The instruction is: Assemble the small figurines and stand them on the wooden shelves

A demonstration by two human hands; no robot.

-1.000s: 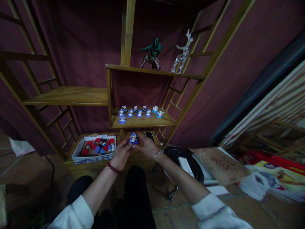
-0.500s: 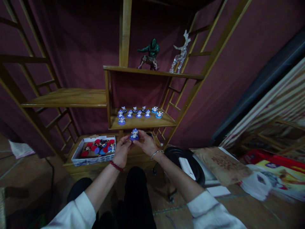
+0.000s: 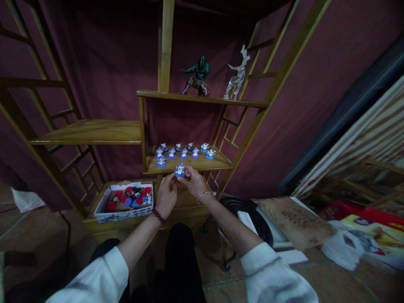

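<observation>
A small purple-and-white toy figurine [image 3: 180,169] on a round purple base is held upright just in front of the shelf edge. My right hand [image 3: 195,183] pinches the base from the right, thumb in front. From the left, the curled fingertips of my left hand [image 3: 167,195] meet the edge of the same base. Behind it, on the low shelf [image 3: 217,165], several similar purple figurines [image 3: 184,153] stand in a row, with one more purple figurine [image 3: 160,162] at the front left. Black-based figurines [image 3: 179,147] and two blue-based figurines [image 3: 210,154] stand there too.
Below left, an open cardboard box [image 3: 123,215] holds several red, blue and purple-based figurines. A green-and-brown statue [image 3: 199,75] and a clear deer figure [image 3: 236,78] stand on the upper shelf [image 3: 202,98]. A black coil [image 3: 263,223] and plastic bag [image 3: 342,248] lie at right.
The figurine has moved slightly up and toward the shelf edge with my right hand. My left hand sits a little lower against its base, and the view has tilted slightly.
</observation>
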